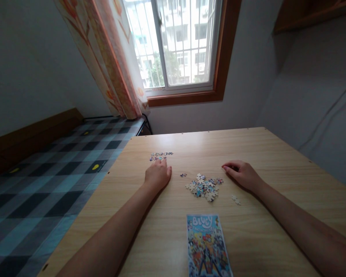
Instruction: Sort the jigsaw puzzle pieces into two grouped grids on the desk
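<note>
Dim room, pale wooden tabletop [276, 161]. My left hand [158, 175] curls against the small joined patch of colourful puzzle pieces [160, 156], centre frame; pinching or not, can't tell. My right hand [242, 174] lies loose and empty beside the scattered pile of loose pieces [204, 187]. A careless shove could split the patch.

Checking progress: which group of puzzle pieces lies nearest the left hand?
The small cluster just beyond the left hand, farthest from the person; the larger loose pile sits between the hands.

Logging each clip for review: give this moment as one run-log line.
left hand touching joined puzzle strip | right hand resting on table beside loose piece pile | picture card at near edge
</note>
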Demonstrator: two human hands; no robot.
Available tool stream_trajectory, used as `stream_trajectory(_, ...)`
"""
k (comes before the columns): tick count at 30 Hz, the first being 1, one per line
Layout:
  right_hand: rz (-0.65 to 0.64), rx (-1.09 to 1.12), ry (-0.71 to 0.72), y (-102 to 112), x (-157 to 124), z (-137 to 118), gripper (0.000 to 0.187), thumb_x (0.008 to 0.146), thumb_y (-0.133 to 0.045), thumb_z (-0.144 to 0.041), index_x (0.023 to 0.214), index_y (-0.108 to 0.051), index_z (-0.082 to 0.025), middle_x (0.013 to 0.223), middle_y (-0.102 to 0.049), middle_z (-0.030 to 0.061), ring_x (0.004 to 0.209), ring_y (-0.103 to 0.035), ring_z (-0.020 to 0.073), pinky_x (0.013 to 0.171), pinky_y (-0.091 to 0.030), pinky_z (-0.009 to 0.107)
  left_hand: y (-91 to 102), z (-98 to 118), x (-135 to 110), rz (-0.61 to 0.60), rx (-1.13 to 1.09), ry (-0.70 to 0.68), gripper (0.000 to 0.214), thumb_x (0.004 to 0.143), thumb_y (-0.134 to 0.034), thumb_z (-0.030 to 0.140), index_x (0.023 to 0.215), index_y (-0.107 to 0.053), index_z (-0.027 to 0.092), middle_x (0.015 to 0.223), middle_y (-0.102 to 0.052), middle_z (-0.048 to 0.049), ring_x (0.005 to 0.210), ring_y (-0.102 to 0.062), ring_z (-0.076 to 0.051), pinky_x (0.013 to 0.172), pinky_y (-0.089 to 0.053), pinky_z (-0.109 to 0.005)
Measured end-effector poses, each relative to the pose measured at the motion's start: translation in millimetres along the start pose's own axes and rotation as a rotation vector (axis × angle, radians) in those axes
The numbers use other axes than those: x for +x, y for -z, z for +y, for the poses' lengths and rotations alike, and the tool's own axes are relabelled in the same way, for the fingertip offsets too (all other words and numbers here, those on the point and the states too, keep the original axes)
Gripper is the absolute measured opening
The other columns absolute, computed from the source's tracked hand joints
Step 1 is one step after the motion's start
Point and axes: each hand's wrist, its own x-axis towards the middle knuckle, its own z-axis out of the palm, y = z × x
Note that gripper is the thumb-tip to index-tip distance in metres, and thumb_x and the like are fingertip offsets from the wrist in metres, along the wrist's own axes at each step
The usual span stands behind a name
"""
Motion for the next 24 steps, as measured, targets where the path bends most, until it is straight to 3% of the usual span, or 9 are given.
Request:
stream_trajectory(7,0.012,-0.017,0.01,-2,0,2,0.03,0.088,-0.058,-0.042,0.091,-0.079,-0.021,0.094,-0.078,0.0072,0.085,-0.07,0.0221,0.079,-0.052,0.033,1.4,0,1,0.019,0.017,0.01,0.045,0.1,-0.041,0.042,0.128,-0.063,0.014,0.121,-0.064,-0.0175,0.107,-0.063,-0.029,0.083,-0.051,-0.036)
stream_trajectory(16,0.003,-0.018,0.018,-2,1,2,0.03,0.088,-0.058,-0.043,0.091,-0.079,-0.022,0.094,-0.078,0.0067,0.086,-0.071,0.0224,0.079,-0.052,0.033,-2.0,-4,3,0.032,0.029,0.019,0.057,0.1,-0.04,0.049,0.144,-0.055,0.017,0.132,-0.061,-0.0193,0.114,-0.06,-0.031,0.091,-0.048,-0.038)
stream_trajectory(24,-0.001,-0.007,0.011,-2,0,2,0.031,0.089,-0.057,-0.043,0.092,-0.079,-0.022,0.096,-0.078,0.0068,0.088,-0.071,0.0227,0.08,-0.053,0.033,1.6,-12,5,0.007,0.044,0.0,0.06,0.1,-0.038,0.054,0.144,-0.057,0.02,0.136,-0.06,-0.0194,0.117,-0.061,-0.032,0.093,-0.048,-0.039)
